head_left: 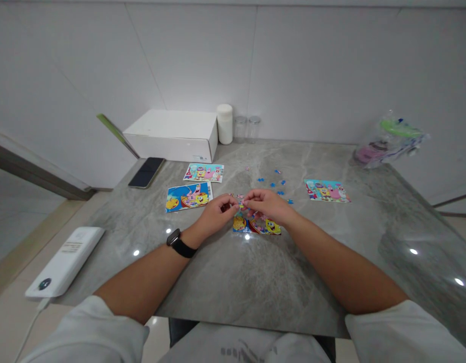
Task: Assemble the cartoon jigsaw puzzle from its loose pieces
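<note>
Before a pale wall (312,65) stretched a grey marbled table (233,292). Toward its far left side sat a white box (168,123); near the far right corner lay a clear plastic bag (392,141) with pink and green things inside. At the near left edge rested a white power bank (68,257), its cable plugged in. Around the middle, the left hand (220,210) and the right hand (269,204) met at their fingertips. Beside the box stood a white bottle (225,125), and a dark phone (147,172) lay in front of the box. A blue cartoon packet (189,196) was just beside the left hand; a cartoon sheet (273,227) lay under both hands. One card (204,172) lay behind the packet, a second card (327,191) well to the right. Two glass jars (254,130) stood by the bottle. A black watch (181,243) circled the left wrist. Loose blue pieces (272,184) were scattered beyond the right hand. Pinched between both hands' thumbs and fingers, above the sheet, was a small puzzle piece (241,205); whether it was just one could not be told.
</note>
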A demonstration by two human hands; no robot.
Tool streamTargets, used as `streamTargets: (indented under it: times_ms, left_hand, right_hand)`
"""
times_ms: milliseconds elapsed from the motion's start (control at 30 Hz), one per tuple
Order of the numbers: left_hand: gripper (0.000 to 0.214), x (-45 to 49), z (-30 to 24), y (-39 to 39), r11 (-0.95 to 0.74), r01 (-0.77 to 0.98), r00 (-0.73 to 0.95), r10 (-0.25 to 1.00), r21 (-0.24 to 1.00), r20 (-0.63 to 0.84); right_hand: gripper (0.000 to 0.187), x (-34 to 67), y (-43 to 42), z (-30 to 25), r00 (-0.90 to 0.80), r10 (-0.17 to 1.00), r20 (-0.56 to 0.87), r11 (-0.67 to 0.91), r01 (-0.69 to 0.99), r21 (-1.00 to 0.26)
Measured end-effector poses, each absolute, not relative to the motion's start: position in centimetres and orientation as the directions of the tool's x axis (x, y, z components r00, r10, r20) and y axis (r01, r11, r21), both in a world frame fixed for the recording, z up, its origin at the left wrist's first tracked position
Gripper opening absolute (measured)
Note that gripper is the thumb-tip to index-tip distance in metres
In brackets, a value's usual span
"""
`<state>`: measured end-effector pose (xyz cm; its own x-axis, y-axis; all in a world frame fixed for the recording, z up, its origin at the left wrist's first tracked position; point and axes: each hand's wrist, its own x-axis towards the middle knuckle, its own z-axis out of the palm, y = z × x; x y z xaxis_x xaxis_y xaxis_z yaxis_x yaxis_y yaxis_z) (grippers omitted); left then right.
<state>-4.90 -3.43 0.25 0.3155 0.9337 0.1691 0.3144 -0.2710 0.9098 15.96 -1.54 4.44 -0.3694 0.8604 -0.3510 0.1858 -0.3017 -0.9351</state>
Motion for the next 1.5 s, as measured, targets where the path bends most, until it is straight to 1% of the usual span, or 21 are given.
streamTargets:
  times_ms: [133,233,333,433,533,633,733,867,967,1033,1167,1367,1500]
  left_hand:
    - [0.02,-5.0,0.1,-3.2,-0.257,0.326,0.305,0.939,0.91,0.156]
    - [0.022,-5.0,0.2,-3.3,-0.26,0.337,0.301,0.94,0.905,0.158]
    - [0.023,-4.9,0.3,-3.4,-0.271,0.36,0.311,0.937,0.893,0.159]
    - [0.023,-4.9,0.4,-3.5,-0.285,0.379,0.336,0.929,0.881,0.156]
    - [0.025,-4.9,0.3,-3.5,-0.31,0.393,0.359,0.918,0.866,0.166]
    - [0.025,-4.9,0.3,-3.6,-0.386,0.423,0.412,0.888,0.82,0.206]
    - [0.022,-5.0,0.4,-3.9,-0.507,0.445,0.496,0.826,0.738,0.267]
    - [0.015,-4.9,0.7,-4.4,-0.654,0.422,0.627,0.711,0.628,0.319]
    - [0.017,-4.8,0.8,-4.6,-0.73,0.382,0.691,0.633,0.567,0.349]
    - [0.019,-4.7,0.7,-4.6,-0.758,0.361,0.713,0.6,0.542,0.364]
    - [0.022,-4.6,0.8,-4.6,-0.791,0.353,0.743,0.562,0.5,0.363]
    - [0.028,-4.3,1.4,-5.1,-0.809,0.374,0.811,0.523,0.455,0.263]
    - [0.027,-4.1,1.7,-5.7,-0.819,0.362,0.836,0.497,0.446,0.233]
  right_hand:
    - [0.019,16.5,-1.2,4.3,-0.385,0.855,-0.347,-0.29,0.2,-0.936]
    - [0.024,17.0,-0.9,4.2,-0.413,0.861,-0.296,-0.214,0.235,-0.948]
    - [0.031,17.1,-0.8,3.9,-0.479,0.845,-0.238,-0.132,0.244,-0.961]
    - [0.036,17.1,-0.7,3.4,-0.525,0.823,-0.216,-0.099,0.242,-0.965]
    - [0.035,17.2,-0.5,3.3,-0.538,0.812,-0.227,-0.09,0.268,-0.959]
    - [0.03,18.0,-0.1,3.7,-0.542,0.805,-0.241,-0.054,0.337,-0.94]
    - [0.023,19.5,0.3,4.6,-0.533,0.808,-0.251,0.016,0.445,-0.896]
    - [0.012,21.6,0.4,6.1,-0.56,0.755,-0.342,0.096,0.609,-0.787]
    - [0.011,22.2,0.2,6.9,-0.549,0.742,-0.383,0.187,0.719,-0.669]
    - [0.012,22.3,0.1,7.2,-0.529,0.749,-0.4,0.216,0.764,-0.608]
    - [0.016,22.0,0.2,6.9,-0.511,0.749,-0.422,0.227,0.796,-0.561]
    - [0.017,21.6,0.4,5.6,-0.525,0.745,-0.412,0.255,0.795,-0.551]
    - [0.016,21.3,0.3,5.3,-0.528,0.742,-0.412,0.306,0.815,-0.492]
